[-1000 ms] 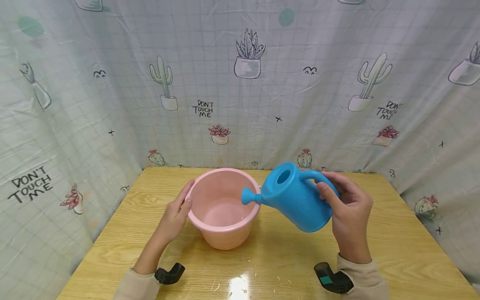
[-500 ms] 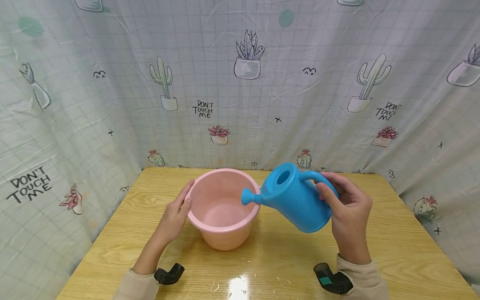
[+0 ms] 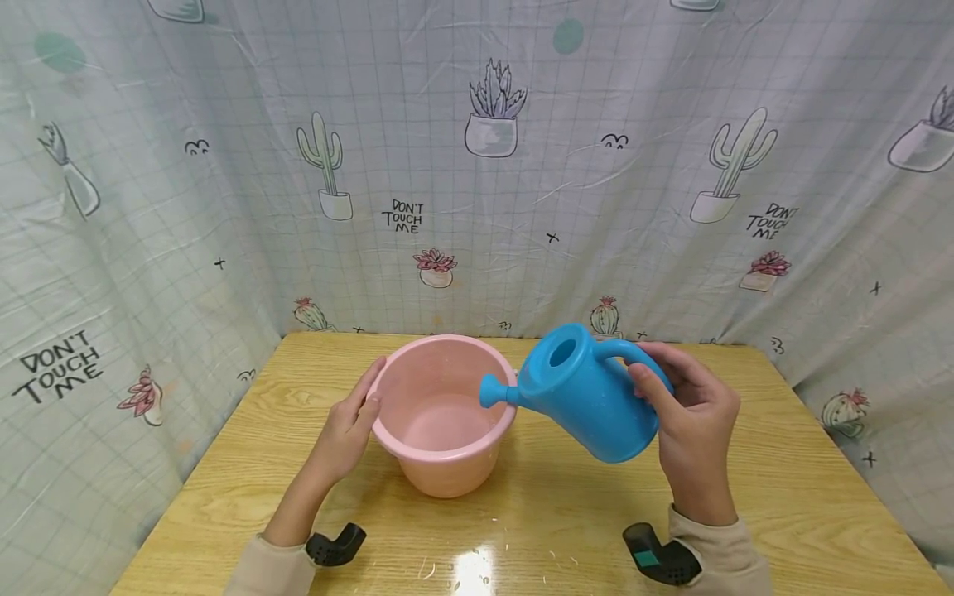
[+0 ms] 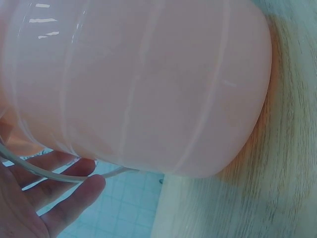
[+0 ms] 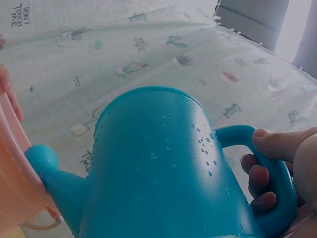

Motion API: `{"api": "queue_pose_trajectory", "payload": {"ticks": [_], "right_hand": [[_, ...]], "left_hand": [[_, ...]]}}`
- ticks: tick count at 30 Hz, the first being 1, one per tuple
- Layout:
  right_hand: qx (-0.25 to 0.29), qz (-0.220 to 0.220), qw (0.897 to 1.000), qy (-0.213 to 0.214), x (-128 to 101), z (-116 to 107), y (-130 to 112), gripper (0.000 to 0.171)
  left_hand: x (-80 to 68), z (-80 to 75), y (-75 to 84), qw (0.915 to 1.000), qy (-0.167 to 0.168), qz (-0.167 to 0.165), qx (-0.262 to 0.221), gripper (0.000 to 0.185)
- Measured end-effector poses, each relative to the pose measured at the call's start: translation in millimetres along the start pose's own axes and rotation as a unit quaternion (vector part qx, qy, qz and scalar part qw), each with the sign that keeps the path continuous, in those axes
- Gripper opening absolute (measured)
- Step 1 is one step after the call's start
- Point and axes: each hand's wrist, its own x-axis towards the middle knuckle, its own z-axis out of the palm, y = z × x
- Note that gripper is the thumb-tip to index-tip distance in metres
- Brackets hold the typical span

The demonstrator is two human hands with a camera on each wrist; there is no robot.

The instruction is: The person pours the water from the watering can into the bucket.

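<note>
A pink bucket [image 3: 447,472] stands upright on the table, its pale wire handle [image 4: 64,177] hanging at the side. At its left rim my left hand [image 3: 349,426] holds on; in the left wrist view the wire handle passes between thumb and fingers. My right hand [image 3: 693,406] grips the handle of a blue watering can [image 3: 589,397], fingers curled round the loop [image 5: 285,186]. The can is held up off the table, tilted left, with its spout head [image 3: 493,391] over the bucket's right rim. Droplets dot the can's wall. No stream from the spout can be made out.
The wooden table [image 3: 782,480] shows small wet spots near its front edge. A curtain [image 3: 551,182] printed with cacti hangs behind and along both sides. Black wrist devices [image 3: 663,556] sit at both sleeves.
</note>
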Motion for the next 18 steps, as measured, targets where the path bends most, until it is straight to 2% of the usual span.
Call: {"api": "queue_pose_trajectory", "payload": {"ticks": [18], "right_hand": [[-0.005, 0.005, 1.0, 0.001, 0.0, -0.4, -0.5, 0.029]], "left_hand": [[-0.1, -0.6, 1.1, 1.0, 0.001, 0.002, 0.007, 0.049]]}}
